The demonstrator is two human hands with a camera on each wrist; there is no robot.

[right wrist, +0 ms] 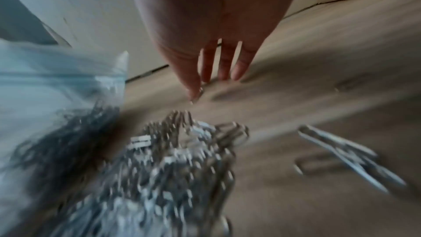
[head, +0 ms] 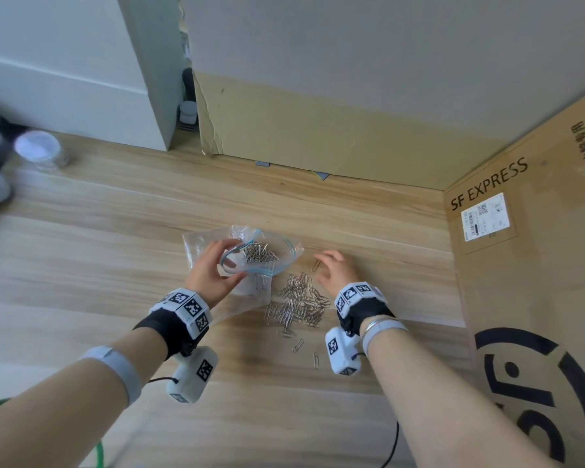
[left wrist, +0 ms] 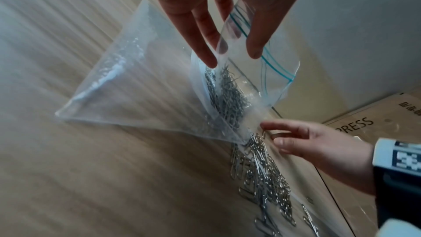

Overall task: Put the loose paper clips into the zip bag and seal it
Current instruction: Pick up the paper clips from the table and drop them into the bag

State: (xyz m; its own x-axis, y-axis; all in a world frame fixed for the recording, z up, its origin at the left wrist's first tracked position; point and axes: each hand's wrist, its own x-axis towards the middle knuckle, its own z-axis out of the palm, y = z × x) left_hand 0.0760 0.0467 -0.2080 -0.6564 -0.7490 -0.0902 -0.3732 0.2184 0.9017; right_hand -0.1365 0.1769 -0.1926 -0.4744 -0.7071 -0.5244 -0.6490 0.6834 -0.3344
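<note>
The clear zip bag with a blue seal strip lies on the wooden table, its mouth held up and open. My left hand pinches the rim of the mouth, thumb on one side and fingers on the other. Several paper clips lie inside the bag. A heap of loose paper clips sits right of the bag. My right hand hovers past the heap, fingers straight, thumb tip at a single clip.
Two stray clips lie nearer to me than the heap. An SF Express cardboard box stands along the right side. A cardboard panel closes the back. A jar with a white lid stands far left.
</note>
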